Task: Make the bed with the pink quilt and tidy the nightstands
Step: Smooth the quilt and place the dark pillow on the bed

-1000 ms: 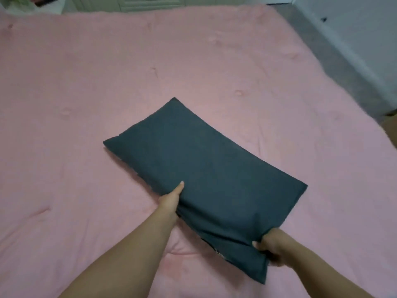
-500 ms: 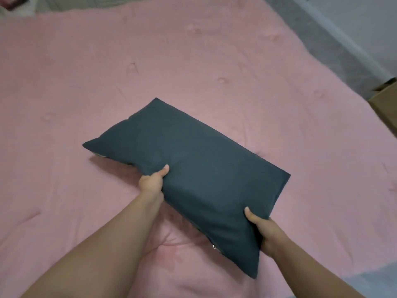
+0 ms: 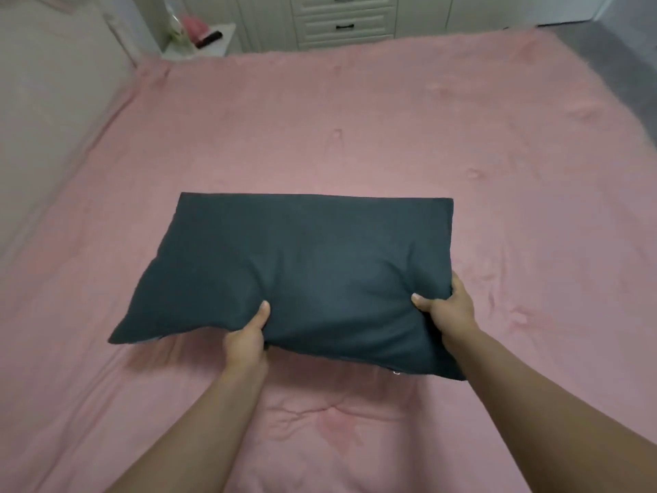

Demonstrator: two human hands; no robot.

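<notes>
A dark grey pillow (image 3: 302,268) is held just above the pink quilt (image 3: 355,129), which lies spread flat over the whole bed. My left hand (image 3: 247,341) grips the pillow's near edge left of the middle, thumb on top. My right hand (image 3: 446,309) pinches its near right part, fingers wrapped under. The pillow's long side runs left to right, and its near edge casts a shadow on the quilt. A white nightstand (image 3: 199,42) stands at the far left corner of the bed.
The padded cream headboard (image 3: 46,112) runs along the left. On the nightstand sit a pink object, a clear bottle and a dark item. White drawers (image 3: 343,21) line the far wall. Grey floor (image 3: 618,55) shows at the far right.
The pillow has been lifted and turned from a slant to square with me. My view has swung left and up, bringing the headboard, nightstand and drawers into sight.
</notes>
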